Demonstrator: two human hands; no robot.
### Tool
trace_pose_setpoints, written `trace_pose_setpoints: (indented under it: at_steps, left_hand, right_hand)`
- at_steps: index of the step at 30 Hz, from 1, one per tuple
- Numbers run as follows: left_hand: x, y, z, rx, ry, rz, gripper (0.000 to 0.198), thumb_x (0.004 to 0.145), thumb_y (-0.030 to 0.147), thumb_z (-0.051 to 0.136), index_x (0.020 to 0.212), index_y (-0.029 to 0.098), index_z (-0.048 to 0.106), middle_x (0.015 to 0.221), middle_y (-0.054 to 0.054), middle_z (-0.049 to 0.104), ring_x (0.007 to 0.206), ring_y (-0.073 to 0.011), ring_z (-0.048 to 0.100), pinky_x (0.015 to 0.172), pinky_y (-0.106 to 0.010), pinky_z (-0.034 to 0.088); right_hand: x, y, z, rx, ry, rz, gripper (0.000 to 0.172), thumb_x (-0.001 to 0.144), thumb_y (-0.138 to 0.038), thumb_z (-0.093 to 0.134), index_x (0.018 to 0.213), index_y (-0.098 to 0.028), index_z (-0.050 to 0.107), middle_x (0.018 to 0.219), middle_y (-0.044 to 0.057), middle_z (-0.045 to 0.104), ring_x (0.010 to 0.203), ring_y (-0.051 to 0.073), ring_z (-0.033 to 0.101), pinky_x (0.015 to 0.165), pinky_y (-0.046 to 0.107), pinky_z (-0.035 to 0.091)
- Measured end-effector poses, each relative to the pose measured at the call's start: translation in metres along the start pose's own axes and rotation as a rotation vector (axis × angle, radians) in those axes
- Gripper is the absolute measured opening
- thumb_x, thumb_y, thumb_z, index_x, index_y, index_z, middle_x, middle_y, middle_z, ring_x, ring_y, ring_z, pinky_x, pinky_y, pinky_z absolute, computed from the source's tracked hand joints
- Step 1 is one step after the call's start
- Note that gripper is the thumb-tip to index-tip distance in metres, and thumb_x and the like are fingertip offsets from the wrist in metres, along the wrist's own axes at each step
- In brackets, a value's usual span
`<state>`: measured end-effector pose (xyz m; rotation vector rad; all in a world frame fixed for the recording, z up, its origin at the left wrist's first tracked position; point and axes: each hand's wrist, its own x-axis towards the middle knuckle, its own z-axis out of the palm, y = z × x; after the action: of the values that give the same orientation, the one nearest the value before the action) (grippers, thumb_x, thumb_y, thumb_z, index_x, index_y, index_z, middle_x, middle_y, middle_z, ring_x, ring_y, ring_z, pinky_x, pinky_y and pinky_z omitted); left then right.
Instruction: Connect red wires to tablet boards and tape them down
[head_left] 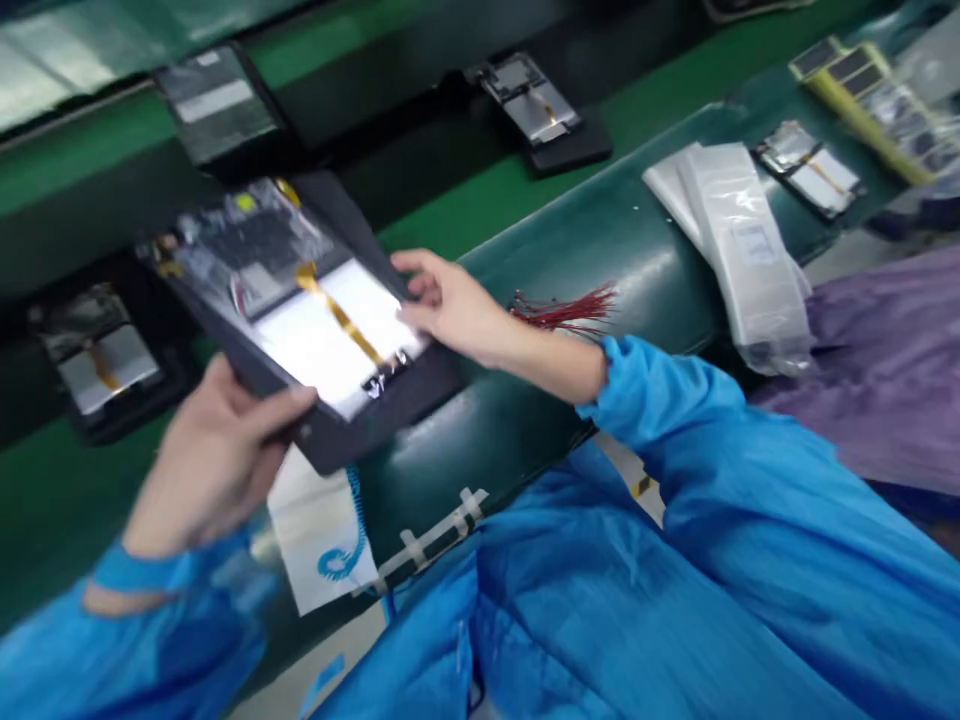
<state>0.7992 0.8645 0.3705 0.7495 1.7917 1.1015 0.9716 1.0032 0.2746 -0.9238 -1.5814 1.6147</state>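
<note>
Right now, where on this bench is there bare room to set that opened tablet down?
Bare dark-green pad lies between the red wires and the plastic bags. A bare bright-green strip runs behind it, below the far tablet. It is crowded at left, by another tablet, and far right, by the yellow parts rack.

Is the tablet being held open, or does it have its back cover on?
Open. The tablet shows its bare battery, orange ribbon cable and circuit board; no cover hides them.
</note>
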Motion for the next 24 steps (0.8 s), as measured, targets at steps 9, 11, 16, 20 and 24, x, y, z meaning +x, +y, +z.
trace_pose_setpoints:
  at_steps: [9,11,16,20,24]
  left_hand:
    - [-0.049,-0.104,0.016,0.239,-0.243,-0.390,0.076,0.060,0.051,0.090,0.122,0.030,0.052,0.120,-0.007,0.077,0.113,-0.0341,0.074,0.086,-0.042,0.067]
    - [-0.042,-0.100,0.005,0.621,-0.241,-0.309,0.066,0.065,0.065,0.079,0.114,0.028,0.055,0.094,-0.006,0.079,0.091,-0.0370,0.076,0.070,-0.045,0.062]
    - [-0.048,-0.078,-0.003,0.984,0.079,0.152,0.042,0.086,0.073,0.051,0.103,0.036,0.060,0.079,0.000,0.072,0.076,-0.0362,0.069,0.070,-0.048,0.050]
    - [-0.055,-0.067,0.037,0.616,0.072,0.331,0.023,0.087,0.053,0.066,0.092,0.031,0.068,0.076,0.002,0.069,0.068,-0.0223,0.064,0.065,-0.036,0.050]
    - [-0.049,-0.065,0.082,0.522,-0.137,0.432,0.019,0.090,0.042,0.064,0.086,0.024,0.069,0.072,0.001,0.065,0.060,-0.0146,0.056,0.057,-0.029,0.041]
  right_hand:
    - [-0.129,0.051,-0.131,-0.637,0.341,-0.088,0.021,0.096,-0.019,0.052,0.107,-0.021,0.070,0.108,0.009,0.073,0.099,0.021,0.065,0.094,0.040,0.053]
    - [-0.100,0.053,-0.166,-0.857,0.396,-0.084,0.021,0.095,-0.014,0.051,0.100,-0.019,0.071,0.106,0.010,0.073,0.106,0.025,0.063,0.104,0.046,0.048]
    - [-0.052,0.054,-0.189,-1.085,0.151,0.029,0.010,0.089,-0.016,0.063,0.094,-0.018,0.071,0.097,0.008,0.071,0.102,0.026,0.061,0.103,0.045,0.046]
    - [-0.056,0.047,-0.181,-1.073,0.176,-0.046,0.017,0.094,-0.015,0.053,0.089,-0.020,0.068,0.099,0.008,0.070,0.097,0.024,0.062,0.099,0.042,0.047]
    - [-0.060,0.049,-0.185,-1.055,0.201,-0.095,0.012,0.093,-0.018,0.057,0.098,-0.021,0.068,0.098,0.008,0.070,0.096,0.024,0.061,0.097,0.042,0.047]
